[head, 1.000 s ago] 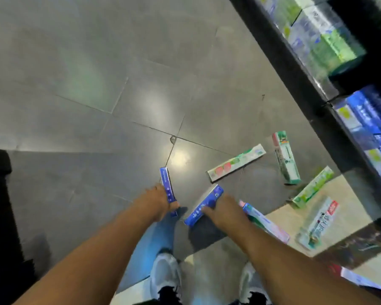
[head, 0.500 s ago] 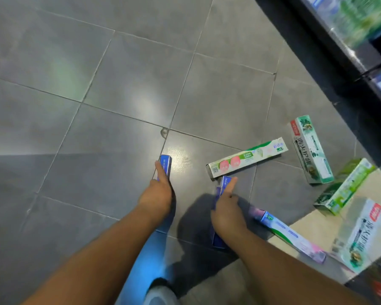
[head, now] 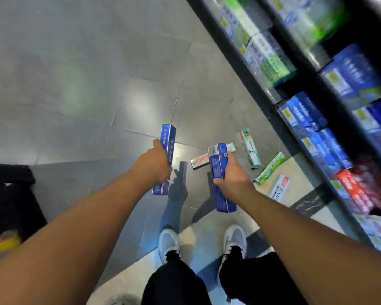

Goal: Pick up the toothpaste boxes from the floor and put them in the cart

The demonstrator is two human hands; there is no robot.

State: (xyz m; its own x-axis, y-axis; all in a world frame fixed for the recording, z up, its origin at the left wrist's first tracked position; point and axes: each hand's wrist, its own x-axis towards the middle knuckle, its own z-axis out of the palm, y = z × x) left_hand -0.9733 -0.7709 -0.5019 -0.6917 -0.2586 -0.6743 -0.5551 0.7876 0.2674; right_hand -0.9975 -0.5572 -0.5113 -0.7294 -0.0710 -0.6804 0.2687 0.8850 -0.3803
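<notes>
1. The shelf (head: 317, 89) along the right side is badly blurred; its stacked packs show only as blue, green and red blocks, and no print can be read.
2. A dark shape (head: 11, 194) at the left edge is cut off by the frame, with something yellow and orange (head: 2, 245) below it; I cannot tell what either one is.
3. The left hand (head: 152, 166) has its grip clenched round a blue box (head: 167, 148). The hand hides the middle of the box; both ends stick out, one away from the person and one toward them.
4. The right hand (head: 233, 179) has its grip clenched round a second blue box (head: 218, 166), thumb on the near face. The far end shows a barcode panel.
5. Both held boxes are lifted above the floor (head: 75, 95) and cast shadows on the tiles.
6. Four more boxes lie on the floor beyond and to the right of the right hand: a white and pink box (head: 199, 160) partly hidden behind the second blue box, a green and white box (head: 251, 150), a light green box (head: 271, 167) and a white box with a red end (head: 279, 188).
7. Two white shoes (head: 168, 242) stand on the tiles below the hands.
</notes>
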